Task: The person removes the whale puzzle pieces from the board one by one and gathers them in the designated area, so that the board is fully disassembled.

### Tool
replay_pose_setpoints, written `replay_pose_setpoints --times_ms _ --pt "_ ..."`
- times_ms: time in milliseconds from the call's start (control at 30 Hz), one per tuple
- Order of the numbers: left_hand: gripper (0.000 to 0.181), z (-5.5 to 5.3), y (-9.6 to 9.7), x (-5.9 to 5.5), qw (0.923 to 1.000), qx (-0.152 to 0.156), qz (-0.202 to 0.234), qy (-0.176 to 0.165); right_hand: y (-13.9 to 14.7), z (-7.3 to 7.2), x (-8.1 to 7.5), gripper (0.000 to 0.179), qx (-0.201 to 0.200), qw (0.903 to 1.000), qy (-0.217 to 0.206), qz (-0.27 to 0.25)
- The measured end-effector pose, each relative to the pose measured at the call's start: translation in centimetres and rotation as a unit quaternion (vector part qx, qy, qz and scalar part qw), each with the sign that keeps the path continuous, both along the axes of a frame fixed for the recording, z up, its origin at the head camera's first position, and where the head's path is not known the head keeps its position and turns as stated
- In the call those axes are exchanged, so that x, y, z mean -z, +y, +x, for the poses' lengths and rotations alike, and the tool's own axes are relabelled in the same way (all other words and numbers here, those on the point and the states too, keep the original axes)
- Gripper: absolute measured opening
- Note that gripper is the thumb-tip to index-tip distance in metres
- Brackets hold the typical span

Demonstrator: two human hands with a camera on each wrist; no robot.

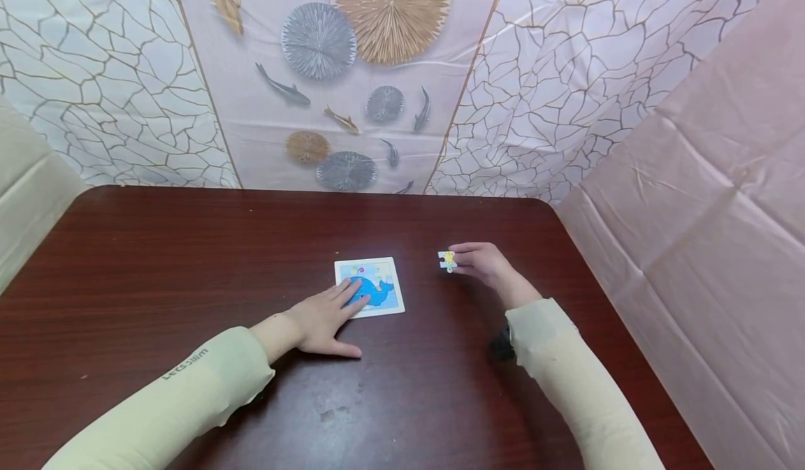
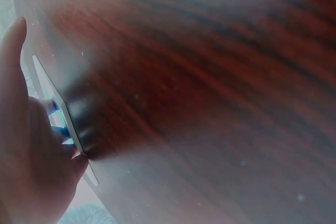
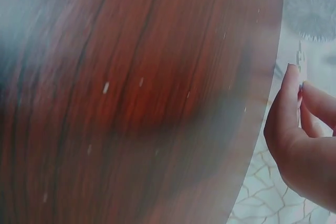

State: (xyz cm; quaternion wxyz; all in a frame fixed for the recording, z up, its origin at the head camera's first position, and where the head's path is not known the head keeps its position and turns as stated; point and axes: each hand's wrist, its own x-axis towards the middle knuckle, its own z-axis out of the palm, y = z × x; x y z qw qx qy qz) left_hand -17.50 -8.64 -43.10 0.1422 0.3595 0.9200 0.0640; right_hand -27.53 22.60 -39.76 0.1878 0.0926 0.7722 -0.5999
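The right hand point(image 1: 483, 262) is pinching one puzzle piece point(image 1: 447, 260), just right of the frame's centre in the head view. The left hand point(image 1: 323, 320) is lying with fingers spread upon the whale puzzle board point(image 1: 397, 292), which is resting on the table point(image 1: 189, 260) slightly below centre. In my judgement, most of the picture is looking assembled and at least this piece is waiting outside; the fingers are hiding possible gaps. The head view is showing the piece's yellow print, while the right wrist view is giving only its thin edge.
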Motion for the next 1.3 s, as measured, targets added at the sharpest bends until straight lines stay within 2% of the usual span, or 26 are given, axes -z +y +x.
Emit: replay_pose_setpoints --times_ms 267,567,1000,1300 --pt "0.091 -0.1 0.0 -0.2 1.0 -0.003 -0.007 -0.004 2.4 -0.1 -0.2 0.043 0.026 0.999 -0.011 0.035" --pt "0.09 -0.1 0.0 -0.2 1.0 -0.001 -0.002 -0.003 4.5 -0.4 0.3 0.043 0.056 0.9971 -0.022 0.048" --pt "0.09 -0.1 0.1 -0.3 1.0 -0.001 -0.002 -0.003 5.4 -0.3 1.2 0.043 0.044 0.9978 -0.038 0.032" --pt "0.09 -0.1 0.0 -0.4 1.0 0.001 -0.004 -0.006 5.0 -0.3 1.2 0.041 0.033 0.9964 -0.026 0.074"
